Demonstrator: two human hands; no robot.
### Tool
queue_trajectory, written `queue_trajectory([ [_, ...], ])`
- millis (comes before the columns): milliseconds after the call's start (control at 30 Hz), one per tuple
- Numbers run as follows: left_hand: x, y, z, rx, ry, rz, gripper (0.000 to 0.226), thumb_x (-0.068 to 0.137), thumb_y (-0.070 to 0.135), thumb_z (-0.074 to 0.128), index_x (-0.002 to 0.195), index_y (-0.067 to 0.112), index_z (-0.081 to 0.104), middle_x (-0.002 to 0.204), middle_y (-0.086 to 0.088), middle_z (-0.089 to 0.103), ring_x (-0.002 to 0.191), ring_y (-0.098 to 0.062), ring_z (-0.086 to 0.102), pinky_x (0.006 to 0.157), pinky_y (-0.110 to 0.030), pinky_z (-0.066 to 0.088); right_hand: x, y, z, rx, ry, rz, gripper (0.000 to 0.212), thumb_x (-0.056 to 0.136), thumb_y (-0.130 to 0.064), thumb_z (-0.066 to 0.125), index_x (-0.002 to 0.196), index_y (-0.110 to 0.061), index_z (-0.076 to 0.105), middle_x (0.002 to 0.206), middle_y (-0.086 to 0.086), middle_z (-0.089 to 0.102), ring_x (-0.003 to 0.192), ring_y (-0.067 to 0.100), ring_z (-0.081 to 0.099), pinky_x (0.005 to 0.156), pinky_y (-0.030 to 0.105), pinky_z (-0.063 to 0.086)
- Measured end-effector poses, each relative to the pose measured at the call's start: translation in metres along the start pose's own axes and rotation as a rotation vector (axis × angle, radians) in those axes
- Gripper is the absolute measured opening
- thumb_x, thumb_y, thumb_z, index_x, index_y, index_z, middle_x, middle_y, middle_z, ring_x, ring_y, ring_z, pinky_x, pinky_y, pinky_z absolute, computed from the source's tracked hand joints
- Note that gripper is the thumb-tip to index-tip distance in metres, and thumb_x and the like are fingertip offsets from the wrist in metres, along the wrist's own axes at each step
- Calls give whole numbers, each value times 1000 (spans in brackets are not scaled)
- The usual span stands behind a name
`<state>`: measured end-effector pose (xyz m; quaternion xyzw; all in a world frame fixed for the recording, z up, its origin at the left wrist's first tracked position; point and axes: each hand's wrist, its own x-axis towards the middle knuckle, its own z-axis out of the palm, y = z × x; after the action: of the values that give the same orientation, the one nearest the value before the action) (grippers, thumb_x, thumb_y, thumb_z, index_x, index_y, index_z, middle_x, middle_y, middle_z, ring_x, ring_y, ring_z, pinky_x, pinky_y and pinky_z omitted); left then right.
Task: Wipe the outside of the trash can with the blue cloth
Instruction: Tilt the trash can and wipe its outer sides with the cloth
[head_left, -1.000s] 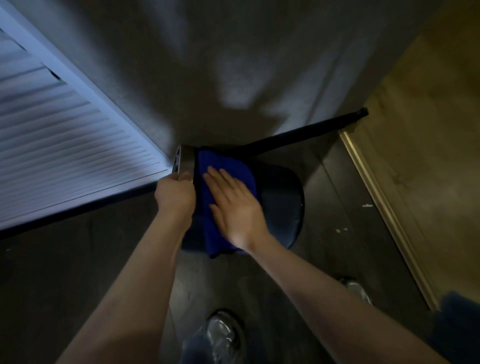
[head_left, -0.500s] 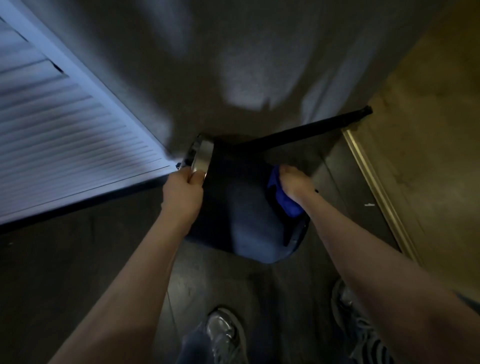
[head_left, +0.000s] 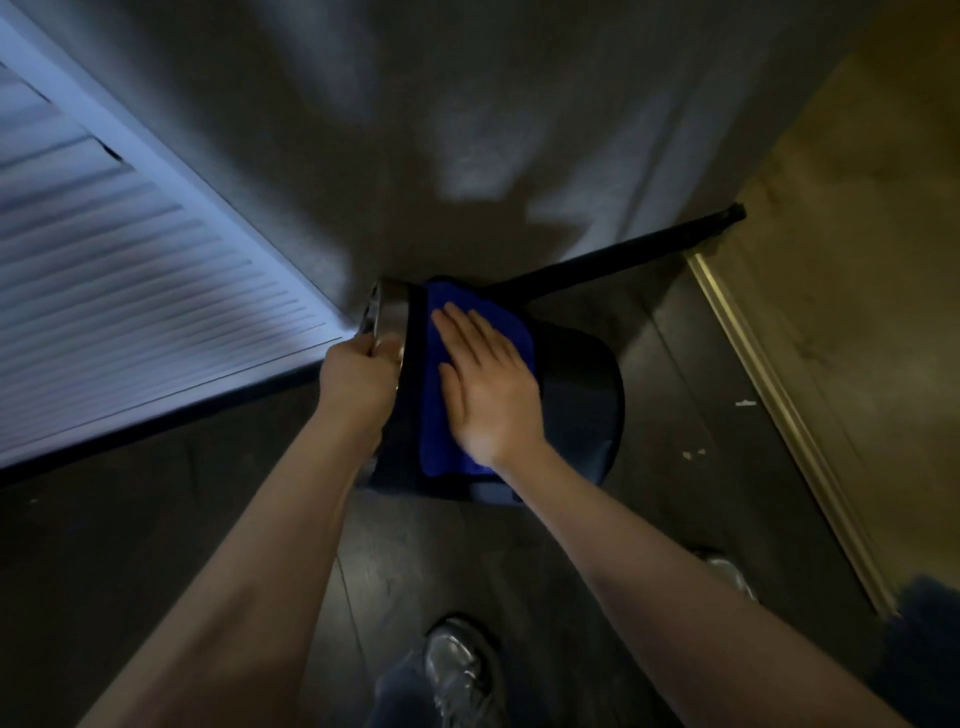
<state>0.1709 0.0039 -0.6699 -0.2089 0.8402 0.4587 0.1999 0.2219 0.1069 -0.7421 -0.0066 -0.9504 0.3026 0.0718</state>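
On the dark floor against the wall, tipped on its side: can, dark body, metal rim turned toward the louvred door.

Step in hand, as I judge it: wiping the side wall of the can, which faces upward.

Left hand: fingers curled round the metal rim, steadying the can.

Right hand: flat, fingers straight and together, pressing the cloth onto the can's side next to the rim. It grips nothing; it only bears down.

Cloth: blue, spread beneath the right palm, its lower edge hanging toward the floor.

Next move, my estimate: slide the flat hand along the wall toward the can's base, holding pressure so the cloth travels with the palm; then roll the can by the rim to bring up the faces I cannot see.

Surroundings: black baseboard running right from the can; tan flooring beyond a pale threshold strip; two silver shoes, one below the can.

Obstructions: wall and door close behind the can, leaving little room to roll it that way.
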Motion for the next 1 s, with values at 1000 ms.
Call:
queue_trajectory([
  [1000, -16, -31, -1, -16, 190, 115, 30, 94, 20, 46, 73, 3, 58, 62, -8, 48, 70, -23, 45, 67, -30, 35, 11, 59, 0, -8, -210, 477, 42, 100, -23, 25, 135, -8, 40, 140, 12, 47, 127, 25, 44, 105, 32, 29],
])
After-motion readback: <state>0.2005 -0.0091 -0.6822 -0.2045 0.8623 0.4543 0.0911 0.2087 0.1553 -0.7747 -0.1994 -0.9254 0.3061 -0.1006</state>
